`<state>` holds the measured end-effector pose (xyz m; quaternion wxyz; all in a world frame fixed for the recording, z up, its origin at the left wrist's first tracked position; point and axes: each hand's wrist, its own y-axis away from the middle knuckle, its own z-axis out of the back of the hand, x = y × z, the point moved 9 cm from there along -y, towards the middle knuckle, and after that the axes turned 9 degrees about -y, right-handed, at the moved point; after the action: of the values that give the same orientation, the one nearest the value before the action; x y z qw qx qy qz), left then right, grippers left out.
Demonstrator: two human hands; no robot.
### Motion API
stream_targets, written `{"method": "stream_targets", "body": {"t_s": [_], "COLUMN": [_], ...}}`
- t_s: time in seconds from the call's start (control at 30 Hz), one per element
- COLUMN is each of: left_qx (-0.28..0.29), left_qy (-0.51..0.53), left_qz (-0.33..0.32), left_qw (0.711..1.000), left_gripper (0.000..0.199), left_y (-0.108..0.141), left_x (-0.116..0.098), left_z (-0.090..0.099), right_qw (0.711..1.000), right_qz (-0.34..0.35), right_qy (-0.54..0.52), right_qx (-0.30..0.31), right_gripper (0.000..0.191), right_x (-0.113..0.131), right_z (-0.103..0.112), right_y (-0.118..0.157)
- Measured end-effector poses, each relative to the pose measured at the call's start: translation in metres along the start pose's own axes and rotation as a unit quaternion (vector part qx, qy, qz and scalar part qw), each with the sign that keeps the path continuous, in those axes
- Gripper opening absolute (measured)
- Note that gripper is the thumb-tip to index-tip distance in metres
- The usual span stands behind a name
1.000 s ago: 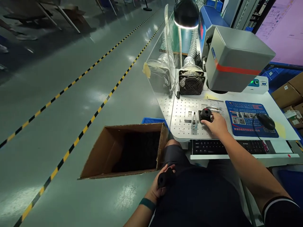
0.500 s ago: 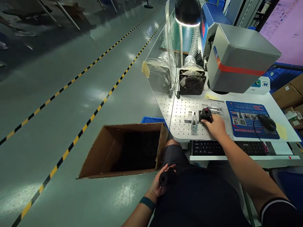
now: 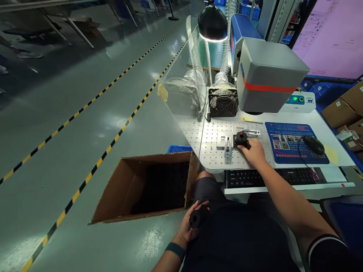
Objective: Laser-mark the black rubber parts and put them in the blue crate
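On the perforated metal plate [image 3: 211,160], my right hand [image 3: 253,152] grips a round black part [image 3: 241,138] with a hole in its top. A small red light spot shows on that part, which sits against the metal stop brackets [image 3: 227,145]. Down by my lap, my left hand [image 3: 187,225] is closed around a second black part [image 3: 196,218], its round end with a dark centre hole facing up. Its lower portion is lost against my dark clothing. To the left of my knee stands an open cardboard box [image 3: 109,196] with a dark mass inside.
Over the plate hangs a grey machine head [image 3: 272,75] with a red stripe. A black fan [image 3: 223,103] and lit lamp [image 3: 212,22] stand behind. At right are a blue mat [image 3: 286,155], mouse [image 3: 314,145], keyboard [image 3: 249,179] and monitor [image 3: 331,41]. Striped tape [image 3: 99,162] marks the floor.
My view has shifted slightly, so the bench appears further left. Both hands keep their grip on the black parts, and the right one stays at the brackets.
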<state>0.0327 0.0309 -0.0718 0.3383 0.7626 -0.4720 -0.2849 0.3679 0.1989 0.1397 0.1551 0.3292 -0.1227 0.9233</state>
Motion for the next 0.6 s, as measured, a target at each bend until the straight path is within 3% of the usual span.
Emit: {"method": "stream_targets", "body": {"t_s": [0.23,0.37,0.53,0.6], "left_qx": [0.004,0.010,0.028,0.038], "left_qy": [-0.003,-0.010,-0.025,-0.031], "left_qz": [-0.014,-0.027,-0.013,-0.003], "left_qw": [1.000,1.000,0.999,0.999], "left_gripper": [0.039,0.036,0.042,0.044], "left_y": [-0.005,-0.002,-0.003,-0.006], "left_x": [-0.001,-0.001,0.003,0.005], "left_z": [0.008,0.005,0.000,0.001], "right_qw": [1.000,0.999,0.986,0.981], "right_qz": [0.007,0.017,0.116,0.149], "right_qy": [0.009,-0.027,-0.080,-0.094], "right_qx": [0.013,-0.001,-0.086,-0.085], "right_gripper": [0.043,0.057,0.034,0.028], "right_x": [0.001,-0.002,0.003,0.002], "right_z": [0.001,0.016,0.059,0.065], "right_y": [-0.001,0.012,0.071,0.103]}}
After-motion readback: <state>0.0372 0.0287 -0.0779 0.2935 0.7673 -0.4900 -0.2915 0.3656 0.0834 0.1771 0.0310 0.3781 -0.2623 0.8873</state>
